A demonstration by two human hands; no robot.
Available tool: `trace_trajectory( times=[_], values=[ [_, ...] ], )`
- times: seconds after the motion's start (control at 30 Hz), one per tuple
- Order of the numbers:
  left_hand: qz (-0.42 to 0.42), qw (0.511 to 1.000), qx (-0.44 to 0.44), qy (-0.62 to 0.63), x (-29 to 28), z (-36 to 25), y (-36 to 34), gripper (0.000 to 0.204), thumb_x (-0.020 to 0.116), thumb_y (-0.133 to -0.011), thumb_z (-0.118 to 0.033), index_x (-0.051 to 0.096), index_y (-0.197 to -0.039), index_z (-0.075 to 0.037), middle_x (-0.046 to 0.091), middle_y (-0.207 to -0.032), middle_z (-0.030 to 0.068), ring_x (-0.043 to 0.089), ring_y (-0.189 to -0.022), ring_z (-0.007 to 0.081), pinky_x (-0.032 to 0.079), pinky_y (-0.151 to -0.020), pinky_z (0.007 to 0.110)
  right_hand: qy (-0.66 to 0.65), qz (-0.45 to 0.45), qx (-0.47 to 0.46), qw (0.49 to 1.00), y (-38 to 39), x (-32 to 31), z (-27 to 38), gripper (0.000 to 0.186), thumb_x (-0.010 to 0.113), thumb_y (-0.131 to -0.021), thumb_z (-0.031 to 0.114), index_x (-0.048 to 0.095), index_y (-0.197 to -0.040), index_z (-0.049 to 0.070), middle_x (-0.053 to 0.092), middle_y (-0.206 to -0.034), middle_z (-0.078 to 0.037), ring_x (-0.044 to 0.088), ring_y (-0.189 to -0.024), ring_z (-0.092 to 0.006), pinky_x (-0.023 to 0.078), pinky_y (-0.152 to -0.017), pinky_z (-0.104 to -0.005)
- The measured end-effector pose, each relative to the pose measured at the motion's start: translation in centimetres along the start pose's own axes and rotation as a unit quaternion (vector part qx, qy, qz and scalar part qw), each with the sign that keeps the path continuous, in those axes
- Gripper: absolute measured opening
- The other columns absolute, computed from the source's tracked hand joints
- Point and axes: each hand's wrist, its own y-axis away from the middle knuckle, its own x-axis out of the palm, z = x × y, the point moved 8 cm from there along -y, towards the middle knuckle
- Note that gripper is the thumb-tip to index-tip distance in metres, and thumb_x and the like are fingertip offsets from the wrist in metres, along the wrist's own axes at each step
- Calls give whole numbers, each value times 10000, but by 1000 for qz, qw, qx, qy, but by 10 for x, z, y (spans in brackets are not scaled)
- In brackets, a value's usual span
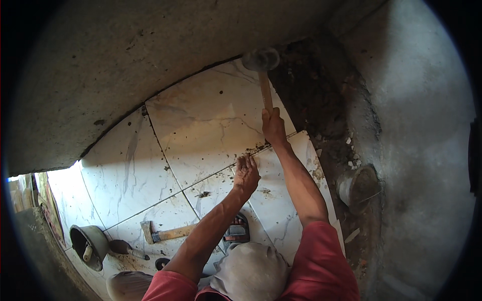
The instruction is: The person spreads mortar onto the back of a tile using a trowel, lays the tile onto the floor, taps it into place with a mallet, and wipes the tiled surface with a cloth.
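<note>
My right hand [274,128] is closed around the wooden handle of a mallet [266,90]. Its dark, rounded head, slightly blurred, is over the far right corner of a large white marbled tile [201,118], by the wall. Whether the head touches the tile I cannot tell. My left hand [246,174] rests flat with its fingers stretched out, near the joint between that tile and the nearer tile [286,185]. It holds nothing. Crumbs of dark mortar are scattered over the tiles and along the joint.
A hammer [165,233] with a wooden handle lies left of my left forearm. Farther left are a trowel [128,249] and a tipped dark bucket [90,246]. Bare dark soil [314,90] runs along the right wall [416,125], where another bucket [357,189] lies. A concrete wall [125,65] bounds the far side.
</note>
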Motion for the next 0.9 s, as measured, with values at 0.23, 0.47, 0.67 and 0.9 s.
trace_trajectory(
  times=[0.23,0.47,0.67,0.9],
  values=[
    [12,999,2,31,-4,6,3,836,608,-877,-408,258,-1400,142,265,-1473,321,270,-1373,451,162,-1151,500,-29,-1,-23,999,-3,-10,14,365,480,-979,335,436,-990,-27,606,-724,-318,628,-737,-488,485,-586,-528],
    [-3,1000,-1,21,-2,3,-1,837,629,-864,-396,268,-1398,137,288,-1466,312,276,-1381,423,167,-1152,499,45,50,6,998,50,-19,-35,360,501,-970,325,438,-983,-30,600,-725,-310,606,-716,-504,464,-557,-508],
    [-4,999,-1,33,0,-1,0,836,634,-857,-397,281,-1393,138,301,-1462,307,291,-1370,424,172,-1150,498,87,64,5,994,124,-33,-79,315,509,-964,275,455,-1040,-25,579,-702,-265,602,-712,-478,457,-587,-475],
    [-10,1000,11,26,-15,-3,-3,834,636,-857,-386,274,-1396,137,302,-1462,302,301,-1357,435,175,-1148,489,84,49,14,995,151,-40,-88,346,519,-955,320,443,-1010,-13,579,-701,-269,584,-696,-496,451,-581,-505]
  ],
)
